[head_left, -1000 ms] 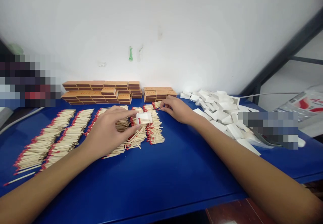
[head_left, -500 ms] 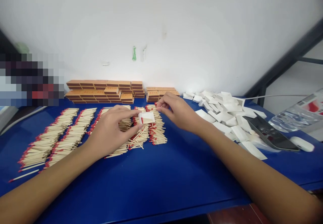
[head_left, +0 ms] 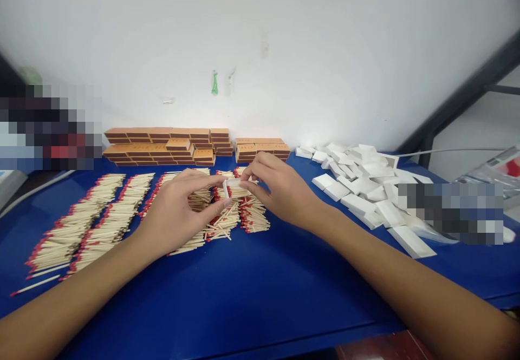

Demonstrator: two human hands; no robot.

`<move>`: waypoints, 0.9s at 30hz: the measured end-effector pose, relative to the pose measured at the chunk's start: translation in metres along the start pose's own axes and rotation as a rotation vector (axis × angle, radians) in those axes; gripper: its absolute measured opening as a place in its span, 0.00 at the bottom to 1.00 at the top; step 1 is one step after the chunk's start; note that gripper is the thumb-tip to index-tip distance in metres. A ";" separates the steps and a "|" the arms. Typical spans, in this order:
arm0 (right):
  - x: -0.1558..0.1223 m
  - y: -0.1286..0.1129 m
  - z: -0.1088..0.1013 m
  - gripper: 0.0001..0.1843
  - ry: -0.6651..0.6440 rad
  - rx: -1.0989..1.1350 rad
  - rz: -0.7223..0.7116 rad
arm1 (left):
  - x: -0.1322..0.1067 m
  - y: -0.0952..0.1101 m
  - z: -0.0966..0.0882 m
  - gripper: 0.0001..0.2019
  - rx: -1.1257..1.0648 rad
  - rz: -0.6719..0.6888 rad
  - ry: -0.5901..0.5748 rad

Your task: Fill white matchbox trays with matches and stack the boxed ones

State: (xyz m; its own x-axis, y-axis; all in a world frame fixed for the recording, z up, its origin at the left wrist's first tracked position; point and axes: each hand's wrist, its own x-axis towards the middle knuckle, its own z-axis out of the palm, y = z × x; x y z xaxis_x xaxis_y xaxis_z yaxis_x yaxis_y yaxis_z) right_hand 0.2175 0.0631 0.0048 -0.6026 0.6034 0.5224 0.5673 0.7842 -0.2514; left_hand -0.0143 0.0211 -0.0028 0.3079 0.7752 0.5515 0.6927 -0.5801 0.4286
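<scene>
My left hand (head_left: 174, 200) pinches white oblong cardboard tray (head_left: 226, 189); right hand (head_left: 281, 185), grip unclear, likely adding red-tipped wooden matches (head_left: 255, 216); keep level.

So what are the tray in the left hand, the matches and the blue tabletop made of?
The tray looks like matte white card, with thin, plain walls. The matches seem wooden and unvarnished: pale, dull, red-tipped sticks. The blue tabletop has a smooth, soft sheen, so perhaps plastic or painted board; I can't tell which.
</scene>
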 end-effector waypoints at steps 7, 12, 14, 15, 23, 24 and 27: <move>0.000 0.056 -0.002 0.06 0.053 -0.016 0.132 | 0.001 -0.001 0.000 0.20 0.022 -0.055 0.014; -0.004 0.085 0.009 0.05 -0.087 -0.058 0.161 | 0.002 0.003 -0.003 0.20 -0.039 -0.135 -0.007; -0.004 0.087 0.011 0.04 -0.100 -0.061 0.158 | 0.003 0.003 -0.004 0.21 -0.107 -0.223 -0.035; -0.004 0.087 0.012 0.04 -0.103 -0.062 0.152 | 0.004 0.002 -0.005 0.22 -0.126 -0.249 -0.042; -0.004 0.091 0.008 0.05 -0.125 -0.038 0.165 | 0.002 0.000 -0.004 0.21 0.000 -0.102 0.021; -0.004 0.092 0.007 0.05 -0.130 -0.039 0.167 | 0.002 0.000 -0.004 0.21 -0.011 -0.106 0.017; -0.005 0.091 0.004 0.05 -0.141 -0.042 0.174 | 0.004 0.001 -0.006 0.20 -0.080 -0.187 -0.014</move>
State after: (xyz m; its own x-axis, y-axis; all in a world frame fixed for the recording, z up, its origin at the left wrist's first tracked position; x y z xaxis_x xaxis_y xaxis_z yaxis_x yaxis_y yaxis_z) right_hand 0.2695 0.1319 -0.0239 -0.5646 0.7457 0.3538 0.6908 0.6615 -0.2918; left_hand -0.0162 0.0223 0.0037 0.1882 0.8745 0.4470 0.6850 -0.4431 0.5783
